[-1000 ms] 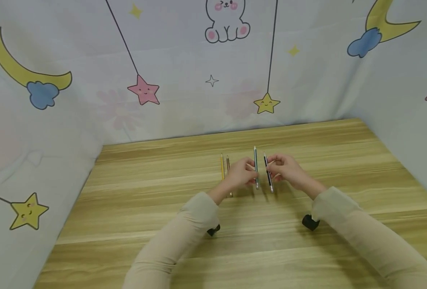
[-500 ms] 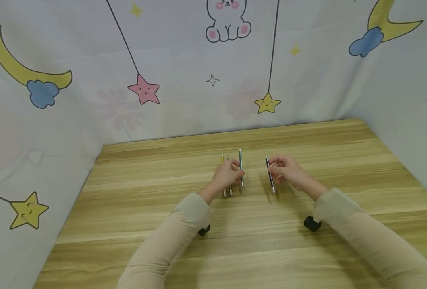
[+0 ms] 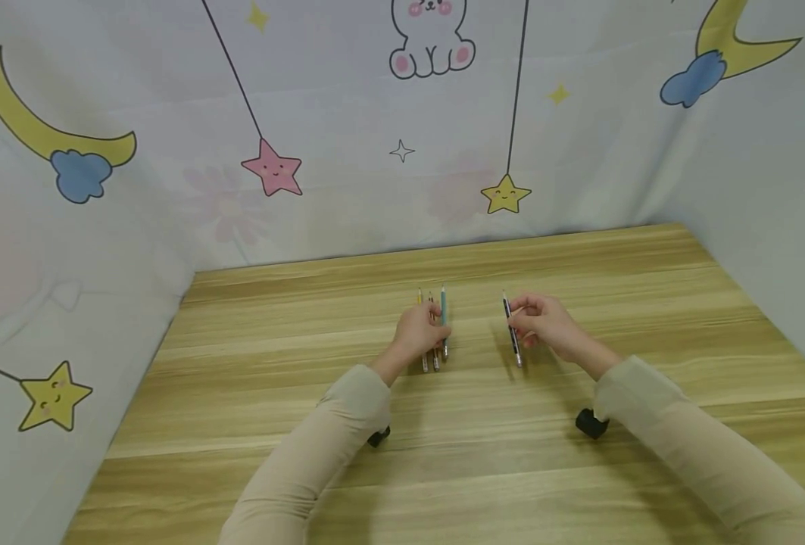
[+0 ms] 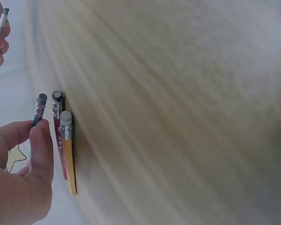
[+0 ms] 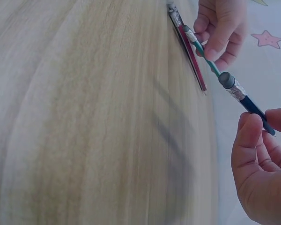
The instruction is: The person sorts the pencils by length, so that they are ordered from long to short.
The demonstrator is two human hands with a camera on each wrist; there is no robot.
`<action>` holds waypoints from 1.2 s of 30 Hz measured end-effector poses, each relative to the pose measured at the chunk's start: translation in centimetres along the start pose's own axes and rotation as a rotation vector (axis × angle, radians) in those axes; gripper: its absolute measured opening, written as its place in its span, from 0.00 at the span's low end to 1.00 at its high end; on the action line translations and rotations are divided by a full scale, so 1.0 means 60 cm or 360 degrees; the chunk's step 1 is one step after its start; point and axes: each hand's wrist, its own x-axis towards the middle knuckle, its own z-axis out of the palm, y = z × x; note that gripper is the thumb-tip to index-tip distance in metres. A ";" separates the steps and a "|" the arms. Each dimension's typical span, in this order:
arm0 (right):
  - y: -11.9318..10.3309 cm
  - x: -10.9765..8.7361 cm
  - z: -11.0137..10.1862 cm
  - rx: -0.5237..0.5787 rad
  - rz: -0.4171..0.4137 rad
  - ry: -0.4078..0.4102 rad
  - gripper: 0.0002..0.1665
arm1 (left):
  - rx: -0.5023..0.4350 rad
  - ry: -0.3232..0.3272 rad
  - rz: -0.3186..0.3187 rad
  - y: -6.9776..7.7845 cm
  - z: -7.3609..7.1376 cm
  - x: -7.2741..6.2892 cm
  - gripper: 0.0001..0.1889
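Observation:
My left hand [image 3: 416, 331] pinches a teal pencil [image 3: 444, 303] between thumb and fingers, its eraser end toward me. Just left of it, a yellow pencil [image 4: 70, 161] and a dark red pencil [image 4: 60, 145] lie side by side on the table, partly hidden by that hand in the head view. Whether the teal pencil touches the table cannot be told. Further right, my right hand [image 3: 545, 327] pinches a dark blue pencil [image 5: 254, 110] by thumb and fingertips, raised above the tabletop with its shadow below.
The wood-grain table [image 3: 484, 469] runs back to a white printed curtain [image 3: 347, 98] with stars and moons, which also hangs at both sides. Small black devices sit under the right cuff [image 3: 591, 424] and the left cuff [image 3: 379, 437].
My left hand has carried the teal pencil leftward, away from the dark blue one, to beside the yellow and dark red pencils. The right hand keeps its pencil almost in place.

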 end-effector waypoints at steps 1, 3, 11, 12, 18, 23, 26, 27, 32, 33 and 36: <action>0.001 0.000 0.000 -0.0001 0.0005 0.0002 0.16 | 0.0014 0.0003 0.0001 0.000 0.000 0.000 0.15; 0.002 0.001 -0.001 0.0000 0.0015 0.0005 0.15 | 0.0037 0.0006 0.0007 0.001 0.001 -0.002 0.17; 0.004 0.000 -0.001 -0.0001 0.0005 -0.0005 0.18 | 0.0119 0.0030 -0.0019 0.002 0.010 0.000 0.25; 0.004 0.000 -0.001 -0.0002 0.0006 -0.0003 0.18 | 0.0146 0.0034 -0.0016 0.002 0.011 0.000 0.25; 0.003 -0.002 -0.002 -0.0006 0.0016 0.0000 0.18 | 0.0311 0.0021 0.0023 0.004 0.016 -0.002 0.25; 0.005 -0.002 -0.002 -0.0005 0.0012 0.0004 0.17 | 0.0496 0.0008 0.0062 0.009 0.020 -0.004 0.23; 0.008 -0.001 -0.003 -0.0004 0.0008 0.0005 0.17 | 0.0623 -0.0001 0.0053 0.011 0.023 -0.003 0.23; 0.008 -0.001 -0.003 -0.0003 0.0007 0.0006 0.17 | 0.0647 -0.0010 0.0041 0.011 0.025 -0.003 0.23; 0.009 -0.001 -0.003 -0.0007 0.0008 -0.0002 0.18 | 0.0722 -0.0030 0.0004 0.011 0.030 0.001 0.24; 0.009 -0.001 -0.003 -0.0001 0.0014 -0.0003 0.18 | 0.0733 -0.0037 0.0004 0.011 0.030 0.001 0.24; 0.010 0.000 -0.003 0.0015 0.0025 -0.0013 0.19 | 0.0765 -0.0058 0.0010 0.010 0.031 0.003 0.23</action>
